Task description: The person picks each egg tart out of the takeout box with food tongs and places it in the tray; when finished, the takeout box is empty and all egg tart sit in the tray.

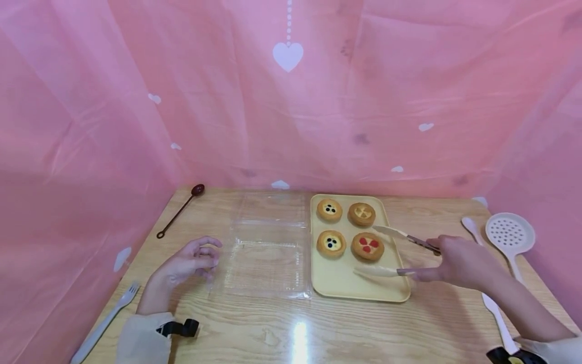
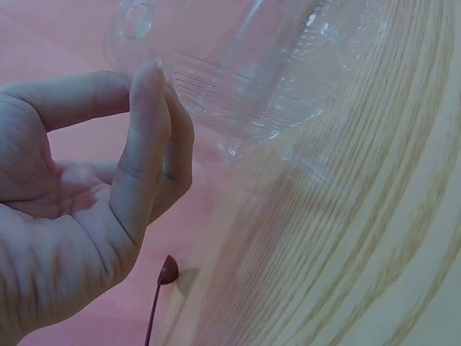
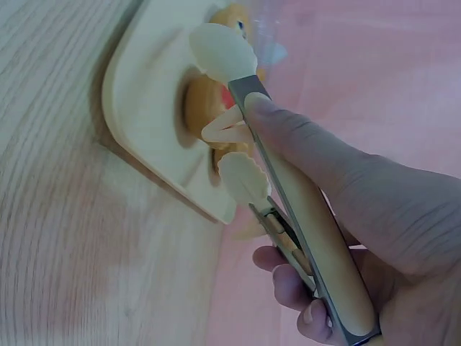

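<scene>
My right hand [image 1: 432, 260] grips cream-and-metal tongs [image 1: 379, 271] by the handle. Their two tips stand apart on either side of a red-topped tart [image 1: 367, 246]. That tart sits with three other tarts on a cream tray [image 1: 359, 288]. The right wrist view shows the tongs [image 3: 302, 216] reaching over the tray's edge [image 3: 144, 94] towards the tart [image 3: 202, 108]. My left hand [image 1: 202, 255] rests on the table with loosely curled fingers [image 2: 140, 137], holding nothing. It lies just left of a clear plastic clamshell box [image 1: 268, 253], which lies open.
A brown long-handled spoon [image 1: 182, 210] lies at the back left, and a pale fork [image 1: 109, 318] at the front left. A white slotted spoon [image 1: 509, 235] and a white spoon [image 1: 473, 230] lie right of the tray. Pink curtain surrounds the wooden table [image 1: 291, 328].
</scene>
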Demonstrator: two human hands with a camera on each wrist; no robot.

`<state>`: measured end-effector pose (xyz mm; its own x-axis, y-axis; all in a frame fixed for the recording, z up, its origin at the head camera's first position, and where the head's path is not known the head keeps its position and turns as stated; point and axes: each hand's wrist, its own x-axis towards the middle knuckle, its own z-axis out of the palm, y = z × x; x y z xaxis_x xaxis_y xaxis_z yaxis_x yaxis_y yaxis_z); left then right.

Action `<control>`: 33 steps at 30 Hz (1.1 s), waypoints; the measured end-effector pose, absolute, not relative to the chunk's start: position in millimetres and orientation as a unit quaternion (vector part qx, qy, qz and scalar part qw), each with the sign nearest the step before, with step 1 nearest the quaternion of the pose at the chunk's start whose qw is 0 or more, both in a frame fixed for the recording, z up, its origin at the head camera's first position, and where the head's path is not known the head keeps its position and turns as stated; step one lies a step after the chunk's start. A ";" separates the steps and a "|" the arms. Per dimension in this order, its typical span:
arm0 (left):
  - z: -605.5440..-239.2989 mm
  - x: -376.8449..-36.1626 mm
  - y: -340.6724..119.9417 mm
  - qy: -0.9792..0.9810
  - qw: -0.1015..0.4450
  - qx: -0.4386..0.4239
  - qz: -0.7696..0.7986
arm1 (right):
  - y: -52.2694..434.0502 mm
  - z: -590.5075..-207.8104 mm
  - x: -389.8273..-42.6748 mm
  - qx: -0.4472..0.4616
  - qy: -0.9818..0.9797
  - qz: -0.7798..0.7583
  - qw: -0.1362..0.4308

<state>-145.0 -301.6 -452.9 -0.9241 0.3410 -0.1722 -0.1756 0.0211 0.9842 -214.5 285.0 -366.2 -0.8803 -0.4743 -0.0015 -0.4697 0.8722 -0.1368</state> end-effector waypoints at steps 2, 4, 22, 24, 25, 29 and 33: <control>-453.2 -145.0 -302.2 0.692 0.184 0.058 0.696 | 289.2 -364.8 -213.2 -0.228 0.970 -0.084 0.026; -454.0 -144.9 -303.0 0.689 0.185 0.060 0.698 | 295.2 -364.6 -212.3 -0.204 0.973 -0.104 0.031; -450.9 -147.6 -301.0 0.689 0.190 0.063 0.697 | 328.4 -434.3 -224.7 0.024 0.958 -0.283 0.041; -451.7 -146.9 -301.4 0.690 0.189 0.064 0.696 | 324.2 -442.3 -224.1 0.041 0.956 -0.289 0.036; -452.3 -146.5 -302.2 0.691 0.187 0.063 0.695 | 322.6 -445.0 -223.4 0.041 0.958 -0.283 0.035; -450.3 -144.2 -306.3 0.704 0.175 0.051 0.686 | 319.0 -448.2 -219.3 0.022 0.968 -0.245 0.052; -437.5 -142.2 -310.7 0.754 0.141 0.009 0.642 | 314.2 -445.9 -216.6 0.002 0.978 -0.208 0.034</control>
